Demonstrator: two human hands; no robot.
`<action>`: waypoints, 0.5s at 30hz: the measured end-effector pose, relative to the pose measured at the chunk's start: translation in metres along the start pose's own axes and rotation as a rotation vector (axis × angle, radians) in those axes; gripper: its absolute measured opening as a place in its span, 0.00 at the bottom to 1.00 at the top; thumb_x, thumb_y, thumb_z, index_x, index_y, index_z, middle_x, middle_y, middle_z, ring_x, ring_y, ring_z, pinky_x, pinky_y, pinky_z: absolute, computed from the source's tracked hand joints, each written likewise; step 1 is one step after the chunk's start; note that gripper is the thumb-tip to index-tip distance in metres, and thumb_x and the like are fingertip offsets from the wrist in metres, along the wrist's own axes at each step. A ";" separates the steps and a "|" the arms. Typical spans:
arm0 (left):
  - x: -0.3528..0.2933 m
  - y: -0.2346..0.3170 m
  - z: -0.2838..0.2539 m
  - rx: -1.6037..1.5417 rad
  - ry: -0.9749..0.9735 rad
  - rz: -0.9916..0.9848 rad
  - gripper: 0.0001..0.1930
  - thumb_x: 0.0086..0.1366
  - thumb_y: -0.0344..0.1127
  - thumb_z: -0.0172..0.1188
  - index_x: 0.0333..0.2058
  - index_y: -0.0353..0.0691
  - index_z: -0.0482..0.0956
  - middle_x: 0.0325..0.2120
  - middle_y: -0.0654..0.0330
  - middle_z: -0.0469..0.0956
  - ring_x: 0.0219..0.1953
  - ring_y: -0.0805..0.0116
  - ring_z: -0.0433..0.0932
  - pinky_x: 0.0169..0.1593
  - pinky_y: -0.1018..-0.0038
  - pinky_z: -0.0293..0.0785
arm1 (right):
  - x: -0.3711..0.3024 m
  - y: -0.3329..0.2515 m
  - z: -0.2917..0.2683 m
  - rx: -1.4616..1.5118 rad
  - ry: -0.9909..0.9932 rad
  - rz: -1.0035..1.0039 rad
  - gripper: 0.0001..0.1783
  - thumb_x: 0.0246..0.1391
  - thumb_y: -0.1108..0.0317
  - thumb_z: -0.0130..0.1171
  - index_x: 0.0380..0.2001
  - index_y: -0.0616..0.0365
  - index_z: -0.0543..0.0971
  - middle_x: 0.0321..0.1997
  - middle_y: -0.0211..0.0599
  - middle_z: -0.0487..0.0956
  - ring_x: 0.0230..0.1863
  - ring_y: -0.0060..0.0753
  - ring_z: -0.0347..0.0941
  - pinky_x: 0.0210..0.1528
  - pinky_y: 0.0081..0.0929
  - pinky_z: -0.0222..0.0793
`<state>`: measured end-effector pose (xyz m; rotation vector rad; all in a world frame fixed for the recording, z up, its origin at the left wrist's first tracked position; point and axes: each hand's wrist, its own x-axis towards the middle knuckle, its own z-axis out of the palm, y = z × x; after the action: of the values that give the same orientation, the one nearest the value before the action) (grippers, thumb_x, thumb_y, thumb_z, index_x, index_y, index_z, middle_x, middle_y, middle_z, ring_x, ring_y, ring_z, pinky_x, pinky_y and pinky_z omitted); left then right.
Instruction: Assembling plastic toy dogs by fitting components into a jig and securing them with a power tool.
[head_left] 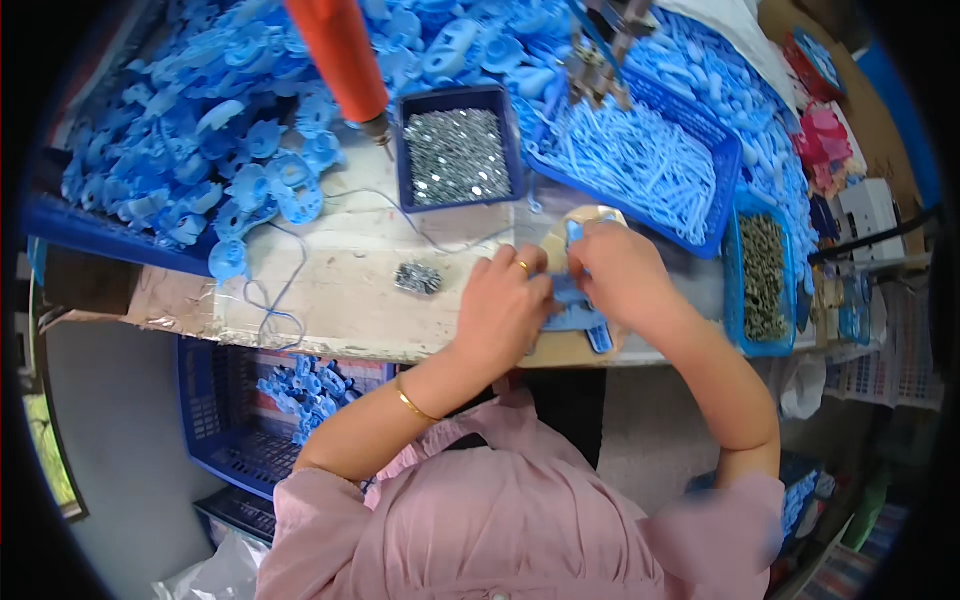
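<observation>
At the table's front edge, both my hands work around a light-blue plastic part (570, 312) on a small fixture. My left hand (503, 305), a ring on one finger, has curled fingers against the part's left side. From the right, my right hand (622, 272) bends over it, thumb and fingers pinched together at a small blue piece (574, 232). The fingers hide much of both pieces. Behind them stands a dark-blue basket of thin light-blue strips (640, 165). A small pile of metal screws (418, 278) lies left of my left hand.
An orange electric screwdriver (345, 60) hangs above a tray of metal screws (455, 155). Blue molded parts (250, 130) heap at the far left. A turquoise tray (760, 280) of small dark pieces sits at right. Below the table is a blue crate (215, 425). Loose cord (270, 305) lies left.
</observation>
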<state>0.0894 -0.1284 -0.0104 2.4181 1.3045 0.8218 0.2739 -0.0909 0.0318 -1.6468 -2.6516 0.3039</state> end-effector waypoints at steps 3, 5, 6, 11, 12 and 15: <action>-0.014 -0.004 -0.004 0.024 0.069 -0.036 0.09 0.55 0.39 0.69 0.32 0.43 0.82 0.42 0.63 0.76 0.45 0.62 0.73 0.44 0.65 0.69 | 0.055 -0.070 -0.052 0.519 0.448 -0.226 0.18 0.50 0.66 0.69 0.44 0.58 0.79 0.39 0.41 0.78 0.42 0.42 0.77 0.44 0.37 0.73; -0.013 -0.005 -0.007 0.004 0.100 -0.027 0.10 0.55 0.39 0.68 0.34 0.44 0.82 0.43 0.63 0.76 0.45 0.62 0.73 0.45 0.65 0.70 | 0.109 -0.106 -0.076 0.724 0.798 -0.371 0.26 0.54 0.62 0.69 0.52 0.61 0.74 0.44 0.41 0.79 0.44 0.38 0.77 0.48 0.33 0.73; -0.008 -0.002 -0.010 -0.042 0.117 -0.013 0.10 0.56 0.39 0.68 0.35 0.44 0.82 0.42 0.63 0.77 0.45 0.62 0.74 0.45 0.65 0.71 | 0.142 -0.114 -0.091 0.619 0.967 -0.427 0.27 0.55 0.61 0.69 0.53 0.60 0.74 0.46 0.40 0.79 0.45 0.35 0.77 0.48 0.31 0.73; -0.006 -0.031 -0.031 0.028 0.200 -0.031 0.08 0.58 0.36 0.65 0.36 0.44 0.81 0.35 0.63 0.79 0.43 0.60 0.76 0.43 0.64 0.75 | 0.230 -0.131 -0.135 0.866 0.925 -0.456 0.31 0.58 0.62 0.64 0.60 0.65 0.67 0.43 0.53 0.81 0.46 0.56 0.79 0.50 0.39 0.73; -0.007 -0.045 -0.043 0.031 0.210 -0.041 0.08 0.58 0.36 0.65 0.36 0.44 0.81 0.35 0.63 0.79 0.43 0.60 0.76 0.43 0.64 0.75 | 0.227 -0.127 -0.140 0.909 0.737 -0.402 0.33 0.56 0.63 0.65 0.61 0.65 0.66 0.43 0.57 0.80 0.46 0.61 0.78 0.50 0.42 0.73; 0.007 -0.086 -0.072 0.234 0.170 -0.144 0.06 0.59 0.37 0.65 0.33 0.44 0.82 0.35 0.62 0.80 0.43 0.59 0.76 0.43 0.64 0.74 | 0.162 -0.137 -0.165 0.961 0.472 -0.211 0.29 0.59 0.63 0.64 0.60 0.61 0.69 0.45 0.52 0.82 0.47 0.49 0.80 0.49 0.40 0.74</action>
<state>-0.0085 -0.0769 0.0077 2.4333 1.7042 0.8953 0.0968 0.0210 0.2010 -0.9542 -1.8134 0.8710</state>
